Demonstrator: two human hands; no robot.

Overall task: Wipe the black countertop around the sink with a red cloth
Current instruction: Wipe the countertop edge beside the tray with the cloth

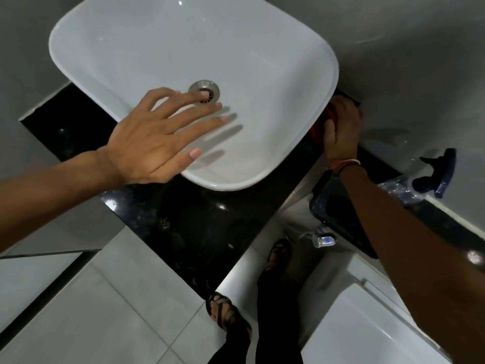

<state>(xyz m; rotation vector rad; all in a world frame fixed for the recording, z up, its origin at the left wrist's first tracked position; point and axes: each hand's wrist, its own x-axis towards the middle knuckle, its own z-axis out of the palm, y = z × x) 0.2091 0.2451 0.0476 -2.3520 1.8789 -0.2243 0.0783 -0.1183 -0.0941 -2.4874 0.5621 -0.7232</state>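
Observation:
A white vessel sink point(262, 43) sits on the black countertop point(199, 222). My left hand point(157, 137) hovers over the sink's near rim and basin, fingers spread, holding nothing. My right hand point(341, 130) presses on the red cloth point(319, 127) in the narrow strip of counter between the sink's right side and the wall. Only a small edge of the cloth shows beside my fingers; the hand covers the remainder.
A blue-topped spray bottle point(435, 177) lies on the ledge at the right. A dark toilet lid point(338, 214) and white cistern point(367, 329) are below my right arm. A small bottle point(324, 240) lies near my sandalled feet point(225, 311) on the tiled floor.

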